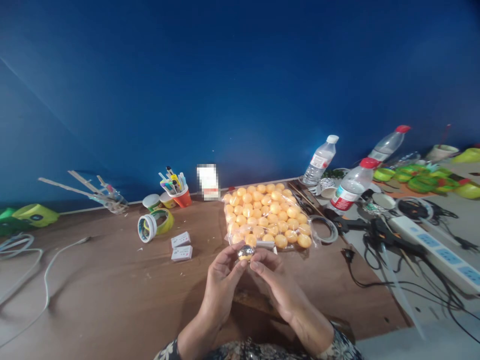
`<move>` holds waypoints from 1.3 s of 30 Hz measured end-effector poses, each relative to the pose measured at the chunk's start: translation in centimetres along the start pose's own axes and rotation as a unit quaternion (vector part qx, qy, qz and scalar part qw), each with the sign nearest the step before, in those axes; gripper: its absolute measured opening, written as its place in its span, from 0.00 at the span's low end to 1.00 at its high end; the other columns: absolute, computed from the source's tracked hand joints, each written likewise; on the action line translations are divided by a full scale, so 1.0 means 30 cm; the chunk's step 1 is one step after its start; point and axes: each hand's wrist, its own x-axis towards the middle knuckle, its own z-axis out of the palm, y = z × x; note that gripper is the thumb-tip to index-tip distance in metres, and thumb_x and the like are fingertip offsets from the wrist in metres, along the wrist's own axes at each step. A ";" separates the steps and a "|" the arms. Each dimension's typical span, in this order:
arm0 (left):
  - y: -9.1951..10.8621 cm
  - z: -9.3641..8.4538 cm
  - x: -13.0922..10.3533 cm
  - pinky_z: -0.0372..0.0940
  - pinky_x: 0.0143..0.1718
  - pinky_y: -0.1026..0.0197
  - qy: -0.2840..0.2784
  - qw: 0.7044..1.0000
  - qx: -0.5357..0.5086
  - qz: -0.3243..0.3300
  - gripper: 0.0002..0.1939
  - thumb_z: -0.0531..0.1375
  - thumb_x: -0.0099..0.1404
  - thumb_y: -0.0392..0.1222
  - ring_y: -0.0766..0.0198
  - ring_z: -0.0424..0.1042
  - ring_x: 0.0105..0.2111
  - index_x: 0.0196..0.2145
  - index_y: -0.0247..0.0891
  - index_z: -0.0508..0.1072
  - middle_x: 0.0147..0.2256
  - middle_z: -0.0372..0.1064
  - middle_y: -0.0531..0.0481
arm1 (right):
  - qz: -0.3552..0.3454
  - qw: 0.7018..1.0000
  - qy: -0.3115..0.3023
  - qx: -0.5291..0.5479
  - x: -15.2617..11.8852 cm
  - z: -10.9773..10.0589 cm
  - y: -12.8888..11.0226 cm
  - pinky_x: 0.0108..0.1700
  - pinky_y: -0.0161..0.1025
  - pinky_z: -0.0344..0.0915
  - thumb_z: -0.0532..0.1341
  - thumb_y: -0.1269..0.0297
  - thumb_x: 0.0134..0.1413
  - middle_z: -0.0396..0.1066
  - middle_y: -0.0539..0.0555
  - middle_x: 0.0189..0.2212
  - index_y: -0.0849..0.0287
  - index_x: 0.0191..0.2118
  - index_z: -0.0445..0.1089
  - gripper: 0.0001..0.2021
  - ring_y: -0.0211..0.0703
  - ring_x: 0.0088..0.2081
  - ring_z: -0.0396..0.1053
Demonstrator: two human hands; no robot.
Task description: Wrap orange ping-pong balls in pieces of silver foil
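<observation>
A small shiny silver ball [245, 251] is held up between the fingertips of both hands, with a yellowish tone on its lower part. My left hand [222, 276] pinches it from the left, thumb below and index finger above. From the right, the thumb and fingers of my right hand [278, 281] close on it too. Just beyond the hands lies a clear plastic bag of orange balls [266, 215], packed in rows. A small white box [266, 245] at the bag's near edge is partly hidden by my right hand.
Two small white boxes [181, 253], tape rolls [147, 229] and an orange cup of pens [182, 197] stand left of the bag. Rightward are plastic bottles [320, 160], a grey tape ring [325, 229], a power strip [438, 250] and black cables. A white cable [47, 280] lies far left.
</observation>
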 end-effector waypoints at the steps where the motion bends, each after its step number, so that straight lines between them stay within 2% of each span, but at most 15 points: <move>1: 0.000 0.000 -0.001 0.66 0.49 0.59 0.000 1.000 0.000 0.002 0.17 0.69 0.52 0.38 0.55 0.73 0.47 0.42 0.39 0.77 0.45 0.77 0.45 | 0.010 1.000 0.002 0.015 0.000 0.000 0.005 0.42 0.40 0.64 0.71 0.58 0.41 0.73 0.50 0.29 0.57 0.26 0.71 0.11 0.44 0.35 0.69; 6: -0.005 -0.005 -0.003 0.67 0.48 0.59 -0.009 1.000 0.018 0.015 0.18 0.68 0.54 0.38 0.56 0.73 0.47 0.44 0.39 0.76 0.45 0.76 0.44 | 0.027 0.999 0.010 0.046 0.000 -0.002 0.012 0.41 0.38 0.64 0.72 0.60 0.39 0.74 0.50 0.29 0.57 0.27 0.72 0.11 0.41 0.35 0.69; 10: -0.008 -0.006 0.000 0.68 0.46 0.59 -0.009 0.999 0.041 0.026 0.18 0.67 0.55 0.37 0.56 0.74 0.45 0.44 0.39 0.75 0.45 0.76 0.44 | 0.019 0.999 0.016 0.026 -0.003 0.002 0.002 0.38 0.37 0.64 0.72 0.58 0.39 0.73 0.49 0.28 0.57 0.27 0.71 0.12 0.41 0.33 0.68; 14: -0.004 -0.003 0.002 0.67 0.47 0.59 -0.002 0.997 0.059 0.040 0.17 0.67 0.55 0.37 0.56 0.73 0.46 0.44 0.38 0.76 0.45 0.76 0.43 | -0.014 0.999 0.028 -0.031 -0.010 -0.002 -0.001 0.34 0.35 0.63 0.70 0.56 0.42 0.70 0.47 0.26 0.57 0.28 0.69 0.13 0.39 0.29 0.66; 20: -0.006 -0.001 0.000 0.68 0.46 0.60 -0.007 0.998 0.063 0.032 0.17 0.67 0.54 0.37 0.57 0.74 0.45 0.43 0.38 0.75 0.44 0.76 0.44 | -0.094 0.977 0.061 -0.181 -0.020 -0.019 0.001 0.36 0.36 0.62 0.65 0.57 0.51 0.70 0.50 0.29 0.57 0.29 0.71 0.09 0.42 0.33 0.66; 23: -0.014 -0.004 0.002 0.68 0.47 0.59 -0.022 0.997 0.061 0.036 0.18 0.66 0.56 0.37 0.58 0.74 0.45 0.45 0.38 0.74 0.45 0.76 0.44 | -0.099 0.981 0.057 -0.156 -0.016 -0.021 0.008 0.38 0.35 0.62 0.65 0.59 0.51 0.70 0.49 0.28 0.57 0.28 0.70 0.08 0.41 0.33 0.66; 28: -0.020 -0.005 0.007 0.68 0.49 0.58 -0.025 0.997 0.058 0.043 0.17 0.66 0.56 0.37 0.59 0.74 0.46 0.45 0.38 0.74 0.45 0.76 0.45 | -0.067 0.993 0.048 -0.087 -0.008 -0.018 0.019 0.39 0.35 0.60 0.66 0.59 0.50 0.70 0.48 0.27 0.57 0.28 0.71 0.08 0.40 0.33 0.64; 39: -0.031 -0.005 0.005 0.69 0.48 0.57 -0.020 0.997 0.056 0.050 0.17 0.66 0.56 0.37 0.58 0.74 0.46 0.44 0.38 0.73 0.44 0.76 0.45 | -0.042 0.997 0.039 -0.051 -0.014 -0.011 0.019 0.38 0.35 0.58 0.67 0.60 0.48 0.68 0.47 0.25 0.59 0.27 0.70 0.09 0.39 0.31 0.61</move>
